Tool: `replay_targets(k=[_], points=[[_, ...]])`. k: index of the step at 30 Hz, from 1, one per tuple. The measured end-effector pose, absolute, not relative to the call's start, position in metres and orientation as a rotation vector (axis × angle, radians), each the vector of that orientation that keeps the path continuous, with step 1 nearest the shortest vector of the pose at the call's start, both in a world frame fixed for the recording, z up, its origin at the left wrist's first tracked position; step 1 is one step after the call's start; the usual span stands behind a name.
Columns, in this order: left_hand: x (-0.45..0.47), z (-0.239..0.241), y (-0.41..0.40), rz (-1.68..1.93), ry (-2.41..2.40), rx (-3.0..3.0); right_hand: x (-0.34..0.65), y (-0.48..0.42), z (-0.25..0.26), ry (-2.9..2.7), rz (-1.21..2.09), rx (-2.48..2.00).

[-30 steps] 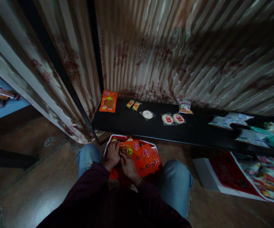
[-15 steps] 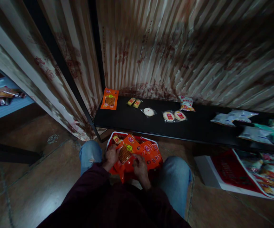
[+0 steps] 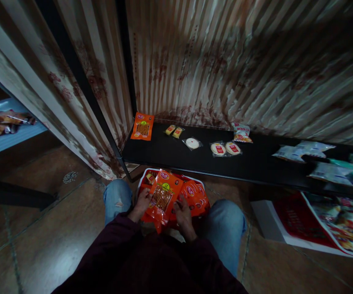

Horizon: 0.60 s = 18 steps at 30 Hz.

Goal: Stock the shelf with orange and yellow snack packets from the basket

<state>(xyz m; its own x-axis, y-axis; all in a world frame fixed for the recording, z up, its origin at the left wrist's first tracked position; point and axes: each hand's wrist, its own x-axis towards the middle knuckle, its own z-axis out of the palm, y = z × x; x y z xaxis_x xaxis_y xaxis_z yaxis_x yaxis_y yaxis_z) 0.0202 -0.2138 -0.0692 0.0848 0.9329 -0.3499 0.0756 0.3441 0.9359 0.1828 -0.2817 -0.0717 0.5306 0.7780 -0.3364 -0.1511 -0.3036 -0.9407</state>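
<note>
An orange snack packet with a clear window of sticks is lifted between my knees, tilted up. My left hand grips its left edge and my right hand grips its right edge. Under it a white tray on the floor holds several more orange packets. On the low black shelf ahead, one matching orange packet lies at the far left corner.
Along the shelf lie two small yellow packets, round white cakes, a small red-white bag and pale bags at the right. A flat printed box lies on the floor to the right. Striped curtains hang behind.
My hands moved apart from the pile, took hold of one orange packet and raised it so its front faces up. The view shifted slightly.
</note>
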Motion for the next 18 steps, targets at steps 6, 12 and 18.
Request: replay_targets(k=[6, 12, 18], points=[[0.020, -0.051, -0.227, 0.917, 1.177, 0.830, 0.180, -0.283, -0.050, -0.475, 1.224, -1.444], [0.024, -0.037, -0.232, 0.993, 1.104, 0.607, 0.173, -0.282, -0.031, -0.448, 1.332, -1.343], [0.026, -0.021, -0.222, 1.041, 1.085, 0.522, 0.170, -0.281, -0.018, -0.429, 1.378, -1.321]])
